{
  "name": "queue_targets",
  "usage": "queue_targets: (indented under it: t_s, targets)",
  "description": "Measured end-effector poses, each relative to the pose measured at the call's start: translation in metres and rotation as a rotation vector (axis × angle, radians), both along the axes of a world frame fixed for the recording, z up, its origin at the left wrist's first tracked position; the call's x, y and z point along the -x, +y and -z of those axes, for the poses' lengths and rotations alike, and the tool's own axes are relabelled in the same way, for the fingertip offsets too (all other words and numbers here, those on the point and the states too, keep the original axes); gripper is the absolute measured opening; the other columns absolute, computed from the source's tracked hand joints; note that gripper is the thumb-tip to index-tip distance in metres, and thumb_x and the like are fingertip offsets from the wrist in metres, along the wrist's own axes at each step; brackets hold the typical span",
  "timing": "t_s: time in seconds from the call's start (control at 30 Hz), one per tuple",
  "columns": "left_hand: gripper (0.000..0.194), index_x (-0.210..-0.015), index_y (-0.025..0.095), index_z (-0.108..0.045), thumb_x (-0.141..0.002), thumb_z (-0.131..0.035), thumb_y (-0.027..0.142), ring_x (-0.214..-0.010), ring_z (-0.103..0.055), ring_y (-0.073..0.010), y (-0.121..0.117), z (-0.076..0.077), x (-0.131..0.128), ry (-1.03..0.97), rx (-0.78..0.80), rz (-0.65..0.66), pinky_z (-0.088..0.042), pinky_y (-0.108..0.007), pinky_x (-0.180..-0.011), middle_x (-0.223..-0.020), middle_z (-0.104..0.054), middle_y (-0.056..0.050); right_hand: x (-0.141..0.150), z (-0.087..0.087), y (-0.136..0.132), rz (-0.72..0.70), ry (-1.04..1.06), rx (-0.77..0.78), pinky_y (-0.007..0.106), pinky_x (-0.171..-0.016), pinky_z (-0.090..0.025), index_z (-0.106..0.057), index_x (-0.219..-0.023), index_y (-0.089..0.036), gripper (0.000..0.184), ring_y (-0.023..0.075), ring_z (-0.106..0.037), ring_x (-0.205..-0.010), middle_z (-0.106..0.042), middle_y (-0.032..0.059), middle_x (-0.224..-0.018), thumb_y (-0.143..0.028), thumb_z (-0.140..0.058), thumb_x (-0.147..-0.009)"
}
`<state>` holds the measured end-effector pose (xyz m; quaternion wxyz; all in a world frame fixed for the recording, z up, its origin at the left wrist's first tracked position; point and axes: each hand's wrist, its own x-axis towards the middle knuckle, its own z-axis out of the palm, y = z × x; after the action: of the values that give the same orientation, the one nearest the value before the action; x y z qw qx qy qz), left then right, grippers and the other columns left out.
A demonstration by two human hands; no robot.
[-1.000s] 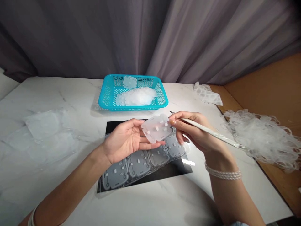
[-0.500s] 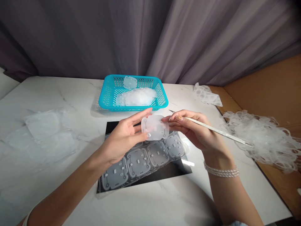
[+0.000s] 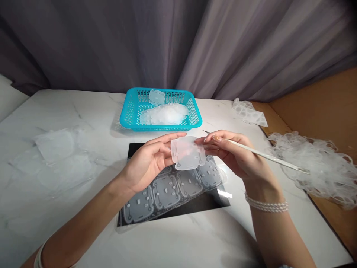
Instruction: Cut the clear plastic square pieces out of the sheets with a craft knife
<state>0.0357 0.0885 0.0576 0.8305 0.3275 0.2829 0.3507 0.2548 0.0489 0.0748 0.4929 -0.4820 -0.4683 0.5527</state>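
Observation:
A thin translucent silicone-like pad [image 3: 188,153], squarish with rounded corners and small slots, is held upright between both hands. My left hand [image 3: 150,160] has its edge between bent fingers, with other fingers stretched out behind. My right hand [image 3: 232,150] touches the pad's right edge with its fingertips. It also grips a slim, pale pointed tool [image 3: 259,154], whose dark tip points left past the fingers; whether it is tweezers or a knife I cannot tell. Below lies a clear sheet [image 3: 166,191] of similar pads, on a black mat [image 3: 214,199].
A blue perforated basket [image 3: 122,121] behind holds a heap of pads and one leaning on its back wall. Loose clear sheets [image 3: 58,160] lie at left. A tangle of ring-shaped scraps [image 3: 318,167] sits at right, another scrap sheet [image 3: 248,112] behind it. A grey curtain [image 3: 156,44] hangs behind.
My left thumb has come off the pad's front face, and the grip has shifted to its left edge. The pad now faces me more fully. My right hand still has the tool.

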Motion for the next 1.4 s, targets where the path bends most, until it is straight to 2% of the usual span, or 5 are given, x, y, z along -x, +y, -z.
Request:
queue_targets:
  t_s: [0.33, 0.7, 0.9, 1.07, 1.4]
  targets:
    - [0.049, -0.132, 0.008, -0.052, -0.084, -0.052, 0.012, -0.114, -0.064, -0.0247, 0.012, 0.014, 0.001, 0.053, 0.181, -0.171, -0.051, -0.038, -0.104, -0.126, -0.065, -0.018, -0.001, 0.001, 0.017, 0.059, 0.026, 0.004, 0.030, -0.085, -0.061, -0.077, -0.085, -0.018, 0.016, 0.0204, -0.073, -0.094, -0.076, 0.0085, -0.098, -0.033, -0.072, -0.084]
    - [0.039, -0.121, 0.012, -0.056, -0.084, -0.052, 0.017, -0.115, -0.063, -0.0272, 0.014, 0.020, 0.006, 0.196, 0.008, -0.222, -0.053, -0.043, -0.098, -0.125, -0.063, -0.017, 0.000, 0.029, 0.153, 0.421, -0.239, 0.004, 0.029, -0.058, -0.061, -0.065, -0.092, -0.010, 0.025, 0.0127, -0.068, -0.055, -0.067, 0.0110, -0.087, -0.031, -0.053, -0.095]
    - [0.031, -0.111, 0.017, -0.066, -0.090, -0.043, 0.019, -0.115, -0.062, -0.0256, -0.003, 0.036, -0.003, 0.757, -0.843, 0.081, -0.047, -0.045, -0.103, -0.121, -0.067, -0.011, -0.039, 0.024, 0.074, 0.487, -0.466, -0.143, 0.026, -0.047, -0.054, -0.064, -0.116, -0.019, 0.061, 0.0180, -0.068, -0.065, -0.063, 0.0064, -0.079, -0.066, -0.032, -0.095]
    - [0.039, -0.126, 0.010, -0.060, -0.093, -0.038, 0.012, -0.132, -0.050, -0.0271, -0.034, 0.061, -0.020, 0.970, -1.522, 0.341, -0.041, -0.042, -0.110, -0.139, -0.057, -0.016, -0.034, 0.033, -0.024, 0.522, -0.531, -0.064, 0.025, -0.050, -0.051, -0.068, -0.106, -0.019, 0.050, 0.0166, -0.063, -0.064, -0.064, 0.0050, -0.077, -0.061, -0.043, -0.094]
    - [0.046, -0.143, 0.017, -0.045, -0.097, -0.041, 0.024, -0.141, -0.039, -0.0310, -0.049, 0.078, -0.024, 1.098, -1.868, 0.486, -0.031, -0.051, -0.114, -0.153, -0.042, -0.015, 0.014, 0.079, -0.101, 0.423, -0.586, 0.069, 0.033, -0.078, -0.051, -0.074, -0.105, -0.019, 0.028, 0.0217, -0.067, -0.086, -0.073, 0.0074, -0.094, -0.040, -0.063, -0.090]
